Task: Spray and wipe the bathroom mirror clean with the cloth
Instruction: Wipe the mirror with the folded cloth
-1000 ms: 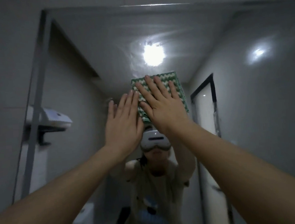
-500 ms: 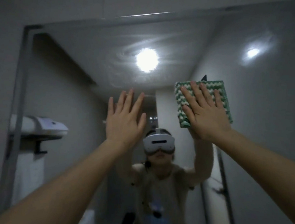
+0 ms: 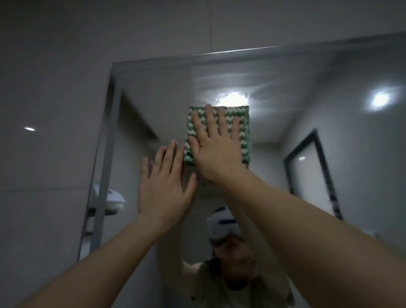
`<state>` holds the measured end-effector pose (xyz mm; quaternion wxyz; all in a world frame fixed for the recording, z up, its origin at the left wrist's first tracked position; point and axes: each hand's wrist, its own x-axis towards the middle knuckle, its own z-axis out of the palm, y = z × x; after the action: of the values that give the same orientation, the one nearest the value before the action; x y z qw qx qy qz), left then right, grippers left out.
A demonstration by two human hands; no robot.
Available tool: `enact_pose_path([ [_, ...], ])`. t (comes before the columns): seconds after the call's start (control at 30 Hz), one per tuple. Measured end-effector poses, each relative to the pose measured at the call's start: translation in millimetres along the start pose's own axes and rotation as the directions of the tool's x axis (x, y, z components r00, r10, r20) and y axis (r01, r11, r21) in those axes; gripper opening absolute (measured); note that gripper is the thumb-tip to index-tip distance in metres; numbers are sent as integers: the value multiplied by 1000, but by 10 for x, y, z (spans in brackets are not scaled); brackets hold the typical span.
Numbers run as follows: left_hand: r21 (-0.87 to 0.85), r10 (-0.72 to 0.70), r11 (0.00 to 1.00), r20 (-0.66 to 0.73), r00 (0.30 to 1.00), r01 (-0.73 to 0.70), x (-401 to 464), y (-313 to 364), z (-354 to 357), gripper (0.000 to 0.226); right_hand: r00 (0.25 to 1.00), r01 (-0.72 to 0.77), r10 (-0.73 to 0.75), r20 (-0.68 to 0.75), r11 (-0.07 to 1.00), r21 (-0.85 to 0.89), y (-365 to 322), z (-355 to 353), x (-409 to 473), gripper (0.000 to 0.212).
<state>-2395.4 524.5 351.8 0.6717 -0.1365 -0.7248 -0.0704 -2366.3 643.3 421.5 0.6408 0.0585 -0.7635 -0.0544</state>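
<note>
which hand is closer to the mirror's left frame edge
Left. The left hand lies flat on the mirror, nearer the mirror's left frame edge. The right hand presses the green cloth farther toward the middle, just right of the left hand.

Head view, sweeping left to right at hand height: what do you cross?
Wall light spot → mirror frame's left edge → left hand → right hand pressing the green cloth → reflected doorway.

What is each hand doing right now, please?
Left hand: open, fingers straight, flat toward the mirror, holding nothing.
Right hand: open, fingers straight, pressing the cloth against the mirror.
</note>
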Motion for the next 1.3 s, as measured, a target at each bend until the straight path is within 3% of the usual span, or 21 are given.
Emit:
enact_pose_path([
  [0.13, -48, -64, 997, -35, 997, 62, 142, -83, 48, 77, 996, 90, -90, 30, 996, -24, -95, -19, 177, 56],
  [0.27, -31, -116, 993, -13, 993, 115, 275, 164, 39, 82, 977, 210, -207, 55, 976, -56, 280, -140, 223, 54],
  [0.37, -37, -113, 993, 9, 994, 113, 355, 462, 11, 81, 990, 136, -135, 40, 990, -40, 848, -301, 192, 53],
  [0.57, -86, 36, 996, 37, 999, -32, 506, 1377, 30, 77, 998, -58, 60, 29, 996, -66, 2070, -595, -127, 54],
  [0.73, -106, 66, 993, 70, 995, -58, 542, 1831, 71, 59, 995, -93, 95, 20, 992, -86, 2355, -645, -317, 54],
  [0.83, -88, 121, 989, 56, 991, -116, 574, 1625, 76, 60, 980, -200, 200, 0, 978, -53, 2220, -616, -213, 54],
  [0.93, -76, 35, 997, 62, 997, -31, 686, 1195, 26, 66, 951, -310, 310, -3, 951, -4, 1897, -573, 87, 56],
  [1.1, -57, -134, 989, 58, 989, 137, 805, 290, -39, 66, 980, -198, 199, 1, 979, -35, 1078, -413, 675, 57],
  [1.3, -34, -94, 995, -10, 995, 94, 793, -9, 35, 84, 1000, -28, 27, -7, 998, -61, 110, -197, 1153, 55],
])
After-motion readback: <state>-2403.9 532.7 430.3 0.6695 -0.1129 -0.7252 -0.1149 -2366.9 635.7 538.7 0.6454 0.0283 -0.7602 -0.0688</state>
